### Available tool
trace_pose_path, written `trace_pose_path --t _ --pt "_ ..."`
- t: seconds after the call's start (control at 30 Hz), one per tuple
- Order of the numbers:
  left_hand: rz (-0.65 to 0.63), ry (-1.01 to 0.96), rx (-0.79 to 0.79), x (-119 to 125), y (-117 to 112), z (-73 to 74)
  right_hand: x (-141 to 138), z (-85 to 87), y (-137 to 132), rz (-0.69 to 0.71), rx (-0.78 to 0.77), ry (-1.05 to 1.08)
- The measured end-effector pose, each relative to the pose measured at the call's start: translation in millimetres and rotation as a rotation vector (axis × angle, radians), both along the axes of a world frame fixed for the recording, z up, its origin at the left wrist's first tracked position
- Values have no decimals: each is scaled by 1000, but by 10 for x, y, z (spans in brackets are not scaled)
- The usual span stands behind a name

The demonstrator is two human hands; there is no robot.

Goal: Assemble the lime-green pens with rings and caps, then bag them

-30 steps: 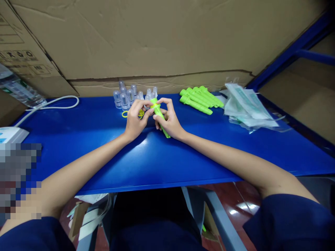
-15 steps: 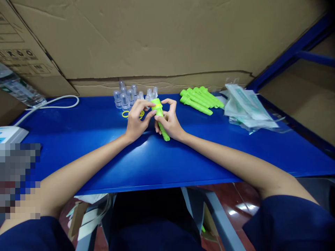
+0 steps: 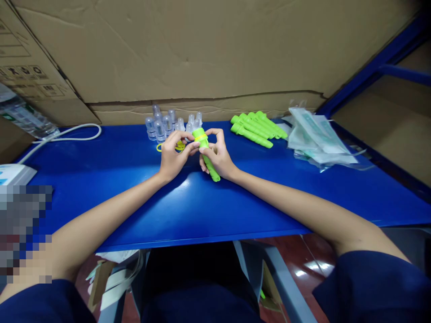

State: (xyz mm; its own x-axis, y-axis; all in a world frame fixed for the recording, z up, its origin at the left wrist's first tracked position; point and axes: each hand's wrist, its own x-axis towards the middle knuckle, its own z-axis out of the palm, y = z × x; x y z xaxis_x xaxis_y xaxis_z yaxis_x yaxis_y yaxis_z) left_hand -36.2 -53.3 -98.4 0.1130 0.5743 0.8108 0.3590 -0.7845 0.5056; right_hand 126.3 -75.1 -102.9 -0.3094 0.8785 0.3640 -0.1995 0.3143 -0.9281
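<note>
My right hand (image 3: 219, 157) is wrapped around a bright green plastic tube (image 3: 212, 171), held at a tilt with its threaded end up and away from me. A thin yellow ring (image 3: 201, 137) sits around the tube just below the thread. The thumb and forefinger of my left hand (image 3: 173, 157) are closed at the left side of this ring. Behind that hand lie loose yellow rings (image 3: 180, 146), partly hidden by its fingers. Several clear plastic caps (image 3: 159, 128) stand beyond them, next to smaller translucent pieces (image 3: 191, 119).
Several more green tubes (image 3: 252, 134) lie together at the back right of the blue table (image 3: 141, 229). Beside them is a pile of clear plastic packets (image 3: 316, 139). At left are a water bottle (image 3: 28, 116), a white cable (image 3: 77, 139) and a white device (image 3: 15, 174). Cardboard (image 3: 202, 54) lines the back.
The tube's threaded end has shifted slightly left and down. My left fingers have drawn back a little to the left, showing more of the thread and ring. My right hand keeps its grip.
</note>
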Motion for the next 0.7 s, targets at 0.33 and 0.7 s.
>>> trace_pose_path --t 0.33,0.7 --pt "-15 31 132 13 -36 20 -18 9 -36 -110 91 -49" --pt "-91 88 132 26 -90 31 -35 -20 -79 -227 278 -158"
